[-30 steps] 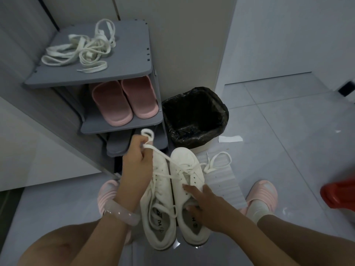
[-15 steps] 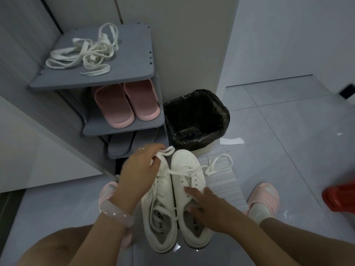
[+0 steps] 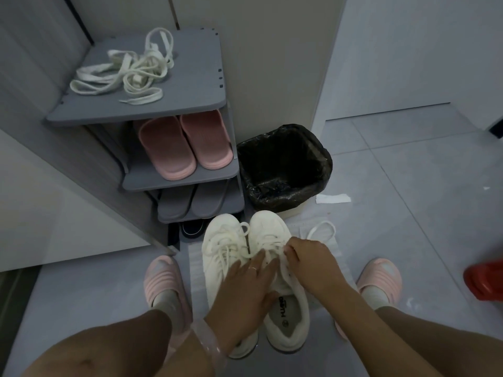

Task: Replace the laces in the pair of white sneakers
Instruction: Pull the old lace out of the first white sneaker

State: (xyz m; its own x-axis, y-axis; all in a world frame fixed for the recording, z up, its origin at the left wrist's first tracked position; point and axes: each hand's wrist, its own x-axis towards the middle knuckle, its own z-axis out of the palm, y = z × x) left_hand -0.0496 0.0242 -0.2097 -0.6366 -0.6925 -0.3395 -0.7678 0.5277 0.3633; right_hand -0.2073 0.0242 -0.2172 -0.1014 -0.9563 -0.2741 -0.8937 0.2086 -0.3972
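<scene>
Both hands have come down onto the pair of white sneakers since a second ago, when the left hand held a lace end up above the toes. Left hand [image 3: 246,288] now lies flat with fingers spread over the tongues where the two shoes meet, gripping nothing, a ring on one finger and a clear bangle [image 3: 209,342] at the wrist. Right hand [image 3: 310,261] has its fingers curled at the lacing of the right sneaker [image 3: 272,232], pinching the lace [image 3: 272,248] there. Left sneaker [image 3: 220,240] stands touching its mate, toes pointing away from the person, both on a pale sheet [image 3: 197,268] spread on the grey tiled floor [image 3: 408,213] between the person's feet in pink slippers [image 3: 163,278]. A loose loop of lace [image 3: 321,229] trails off to the right. Just beyond the toes stand a grey shoe rack [image 3: 190,104] and a bin lined with a black bag [image 3: 285,170]. Spare white laces [image 3: 128,74] lie tangled on the rack's top shelf, pink slides [image 3: 185,145] on the shelf below, grey slides [image 3: 190,205] under those. A scrap of white paper [image 3: 333,198] lies beside the bin, and a red object [image 3: 484,278] sits at the right edge.
</scene>
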